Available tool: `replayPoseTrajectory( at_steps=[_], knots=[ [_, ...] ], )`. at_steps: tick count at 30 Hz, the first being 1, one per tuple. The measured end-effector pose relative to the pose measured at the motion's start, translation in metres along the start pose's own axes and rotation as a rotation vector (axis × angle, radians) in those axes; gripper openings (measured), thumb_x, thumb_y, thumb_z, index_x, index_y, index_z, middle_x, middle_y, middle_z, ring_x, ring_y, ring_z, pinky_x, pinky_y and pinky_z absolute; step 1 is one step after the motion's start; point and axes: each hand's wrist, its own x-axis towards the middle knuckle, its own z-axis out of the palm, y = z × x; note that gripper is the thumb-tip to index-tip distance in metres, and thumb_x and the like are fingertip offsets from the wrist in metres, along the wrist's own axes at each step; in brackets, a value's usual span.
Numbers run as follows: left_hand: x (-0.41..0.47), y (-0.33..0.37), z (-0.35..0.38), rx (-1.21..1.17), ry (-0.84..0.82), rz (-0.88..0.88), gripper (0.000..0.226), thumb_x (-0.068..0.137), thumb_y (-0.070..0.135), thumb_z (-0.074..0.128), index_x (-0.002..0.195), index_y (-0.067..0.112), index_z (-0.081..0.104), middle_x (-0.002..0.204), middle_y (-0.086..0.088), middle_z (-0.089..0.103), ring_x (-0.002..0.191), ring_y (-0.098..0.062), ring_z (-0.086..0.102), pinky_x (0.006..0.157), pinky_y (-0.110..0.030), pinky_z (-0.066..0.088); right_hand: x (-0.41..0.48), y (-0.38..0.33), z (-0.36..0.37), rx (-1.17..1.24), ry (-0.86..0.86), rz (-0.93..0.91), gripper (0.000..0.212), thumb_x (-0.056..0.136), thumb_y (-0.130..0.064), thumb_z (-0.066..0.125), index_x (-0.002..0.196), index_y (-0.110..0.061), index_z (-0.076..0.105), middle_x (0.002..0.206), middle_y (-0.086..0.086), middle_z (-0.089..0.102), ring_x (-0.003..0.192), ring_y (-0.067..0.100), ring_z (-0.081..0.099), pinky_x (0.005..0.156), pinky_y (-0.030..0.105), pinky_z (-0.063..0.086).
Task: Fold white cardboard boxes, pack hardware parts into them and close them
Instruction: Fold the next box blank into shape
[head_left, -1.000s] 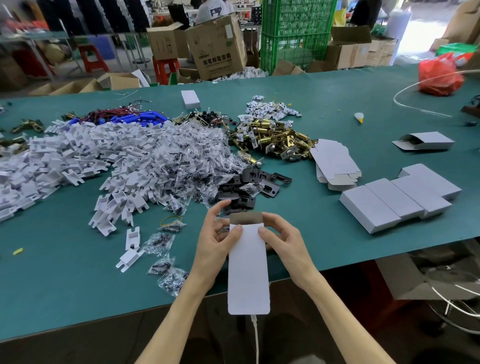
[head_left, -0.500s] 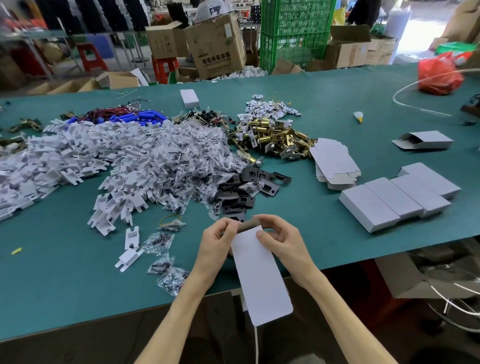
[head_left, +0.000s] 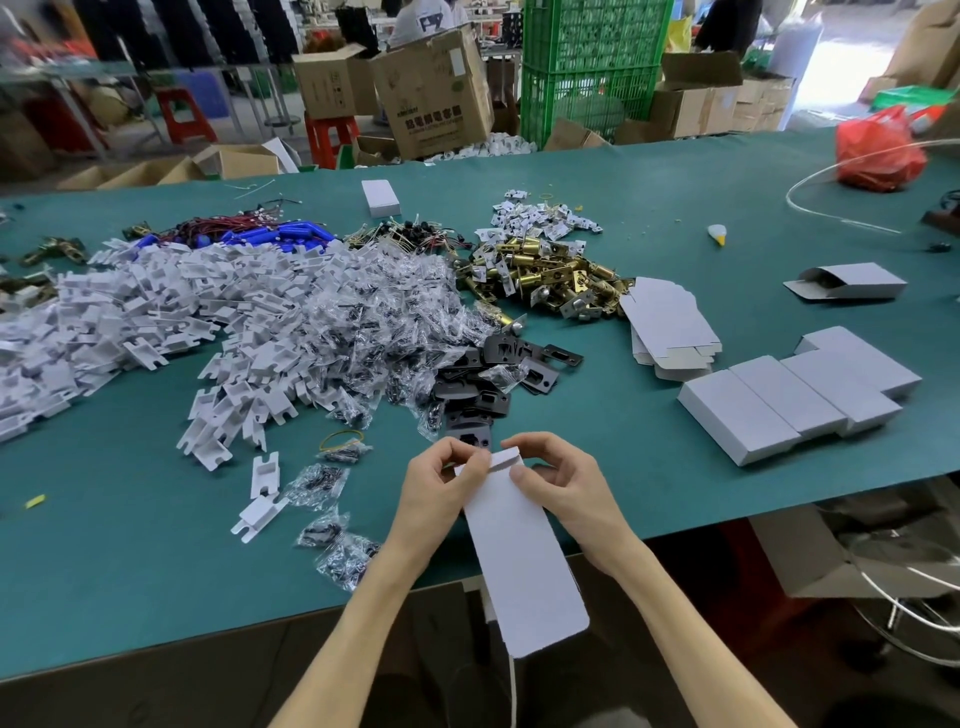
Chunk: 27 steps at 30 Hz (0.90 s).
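Observation:
A flat white cardboard box blank (head_left: 524, 561) hangs over the near edge of the green table (head_left: 130, 545), its long end pointing toward me. My left hand (head_left: 434, 493) pinches its far end from the left and my right hand (head_left: 558, 483) pinches it from the right, fingers curled on the top flap. Just beyond my hands lie black metal plates (head_left: 483, 384), bagged screws (head_left: 363, 322), white plastic inserts (head_left: 130, 317) and brass latches (head_left: 545, 270). A stack of flat blanks (head_left: 667, 322) sits to the right.
Three closed white boxes (head_left: 789, 400) lie in a row at the right, with a half-open box (head_left: 847, 283) behind them and a small white box (head_left: 381, 197) at the back. A red bag (head_left: 878, 150) sits far right. Cartons and green crates stand behind the table.
The blank's near end has swung to my right. Both hands curled tighter over its far end and the brown inner flap is folded out of sight.

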Motion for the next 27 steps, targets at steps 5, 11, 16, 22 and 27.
replayPoseTrajectory(
  at_steps=[5,11,16,22,27],
  knots=[
    [0.004,-0.003,0.001,0.029,0.01,-0.014,0.029,0.095,0.022,0.076,0.069,0.016,0.063,0.067,0.005,0.062,0.061,-0.008,0.053,0.056,-0.018,0.043,0.0,0.0,-0.003,0.016,-0.057,0.001,0.022,0.097,-0.009,0.067,0.118,-0.014,0.072,0.107,0.007,0.075,0.09,0.037,0.07,0.074,0.035,0.06],
    [0.007,0.001,-0.001,0.039,-0.064,-0.066,0.013,0.099,0.023,0.07,0.092,0.016,0.078,0.089,-0.012,0.075,0.073,-0.011,0.063,0.061,-0.022,0.049,0.002,0.0,-0.006,0.158,-0.102,0.089,0.035,0.089,-0.02,0.07,0.124,-0.026,0.071,0.108,0.017,0.073,0.079,0.029,0.069,0.068,0.036,0.057],
    [0.007,0.002,-0.004,0.101,-0.125,-0.069,0.018,0.099,0.022,0.07,0.087,0.013,0.078,0.083,-0.008,0.075,0.071,-0.011,0.062,0.064,-0.021,0.047,0.003,0.003,-0.008,0.179,-0.08,0.105,0.035,0.085,-0.019,0.075,0.119,-0.02,0.068,0.11,0.01,0.073,0.081,0.031,0.068,0.067,0.038,0.058],
    [0.008,0.003,-0.008,0.069,-0.191,-0.067,0.029,0.097,0.023,0.073,0.071,0.014,0.066,0.069,-0.003,0.06,0.064,-0.013,0.05,0.059,-0.016,0.039,0.003,0.004,-0.01,0.182,-0.094,0.139,0.032,0.085,-0.023,0.076,0.116,-0.019,0.068,0.099,0.018,0.075,0.076,0.032,0.071,0.062,0.035,0.058],
    [0.007,0.004,-0.009,0.053,-0.192,-0.059,0.03,0.096,0.023,0.074,0.068,0.017,0.065,0.069,0.0,0.06,0.064,-0.011,0.051,0.059,-0.015,0.04,0.003,0.004,-0.009,0.153,-0.06,0.134,0.028,0.084,-0.021,0.075,0.112,-0.016,0.07,0.1,0.009,0.076,0.078,0.029,0.073,0.064,0.035,0.059]
  ],
)
